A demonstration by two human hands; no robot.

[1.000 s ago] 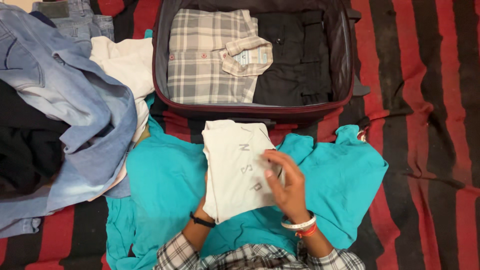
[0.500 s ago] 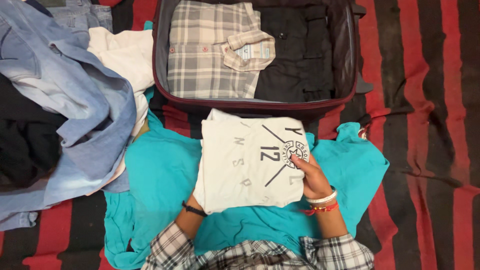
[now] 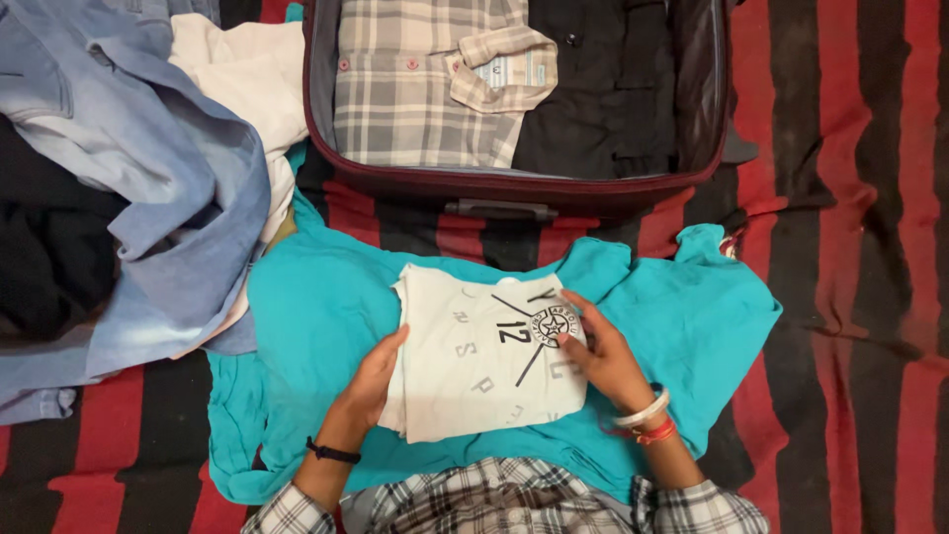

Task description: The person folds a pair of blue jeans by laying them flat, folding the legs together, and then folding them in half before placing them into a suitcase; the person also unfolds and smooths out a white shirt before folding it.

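A folded white t-shirt [image 3: 474, 366] with a dark round print lies on a teal garment [image 3: 326, 316] spread in front of me. My left hand [image 3: 368, 381] rests flat against the shirt's left edge. My right hand [image 3: 603, 356] presses on its right side, fingers over the print. Both hands touch the shirt without lifting it. Beyond them stands an open maroon suitcase [image 3: 514, 190] holding a folded grey plaid shirt [image 3: 415, 89] and a folded black garment [image 3: 613, 99].
A heap of clothes lies at the left: light blue denim [image 3: 138, 188], a cream garment [image 3: 252, 79] and a black one [image 3: 44, 257]. Everything rests on a red-and-black striped blanket [image 3: 850, 297].
The white t-shirt came down from in front of the suitcase onto the teal garment, nearer to me. My left hand came out from under it to its left edge.
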